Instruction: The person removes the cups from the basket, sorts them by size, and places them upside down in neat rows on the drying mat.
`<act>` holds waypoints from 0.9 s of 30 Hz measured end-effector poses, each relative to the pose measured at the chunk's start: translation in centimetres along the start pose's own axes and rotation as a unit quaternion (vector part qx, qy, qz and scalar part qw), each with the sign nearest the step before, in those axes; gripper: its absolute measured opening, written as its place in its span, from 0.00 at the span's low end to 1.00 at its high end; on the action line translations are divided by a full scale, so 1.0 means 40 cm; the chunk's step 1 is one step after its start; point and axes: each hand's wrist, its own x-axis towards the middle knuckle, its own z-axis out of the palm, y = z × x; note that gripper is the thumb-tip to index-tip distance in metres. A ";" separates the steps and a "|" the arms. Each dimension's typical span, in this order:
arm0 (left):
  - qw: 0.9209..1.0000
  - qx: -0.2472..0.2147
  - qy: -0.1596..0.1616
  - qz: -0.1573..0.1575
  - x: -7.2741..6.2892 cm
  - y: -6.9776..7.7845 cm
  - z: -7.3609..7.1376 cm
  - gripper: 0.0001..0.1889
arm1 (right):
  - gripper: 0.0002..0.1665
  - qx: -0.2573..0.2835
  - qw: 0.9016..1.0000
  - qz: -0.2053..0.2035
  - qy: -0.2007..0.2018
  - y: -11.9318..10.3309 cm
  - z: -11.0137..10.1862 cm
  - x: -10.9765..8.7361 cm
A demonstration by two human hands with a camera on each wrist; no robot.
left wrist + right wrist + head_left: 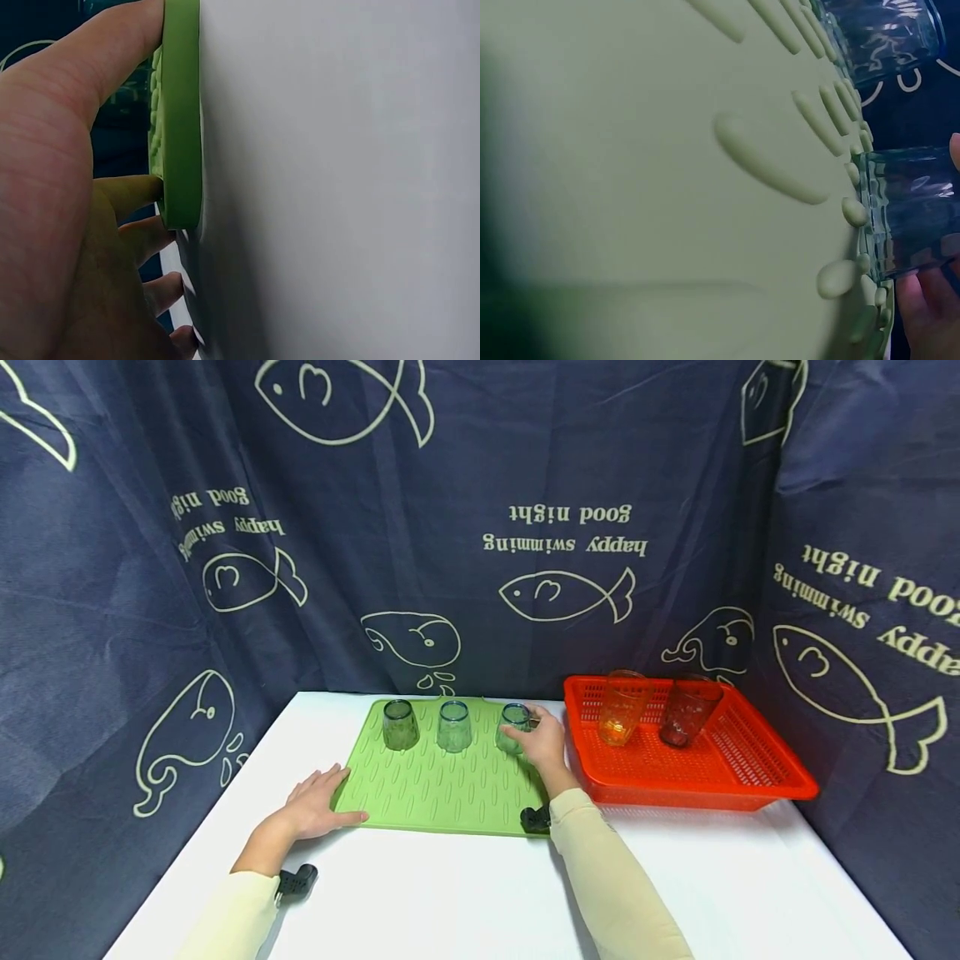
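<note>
My right hand (547, 745) grips the rightmost clear, blue-rimmed glass (514, 717) on a green ribbed mat (442, 797). In the right wrist view this glass (907, 206) stands against the mat's ridges, with fingers (922, 307) round its side. A second clear glass (454, 728) stands in the middle of the mat, and a darker grey glass (401, 727) to its left. My left hand (318, 802) rests spread at the mat's front left corner; the left wrist view shows its thumb (120, 45) and fingertips along the mat's green edge (182, 120).
A red plastic basket (690, 793) stands right of the mat on the white table (420, 893). An amber glass (621, 710) and a dark red glass (686, 714) are inside it. A navy curtain (450, 527) with fish drawings hangs behind and at both sides.
</note>
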 end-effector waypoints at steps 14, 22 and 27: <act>1.000 -0.003 -0.002 0.001 -0.003 0.002 0.000 0.56 | 0.38 -0.005 0.999 -0.027 0.032 0.004 0.013 -0.010; 1.000 -0.003 -0.003 0.001 0.001 0.001 0.002 0.56 | 0.38 -0.007 0.999 -0.038 0.036 0.003 0.013 -0.012; 1.000 -0.002 -0.004 0.000 0.003 0.000 0.000 0.56 | 0.37 -0.008 0.998 -0.040 0.040 -0.003 0.013 -0.015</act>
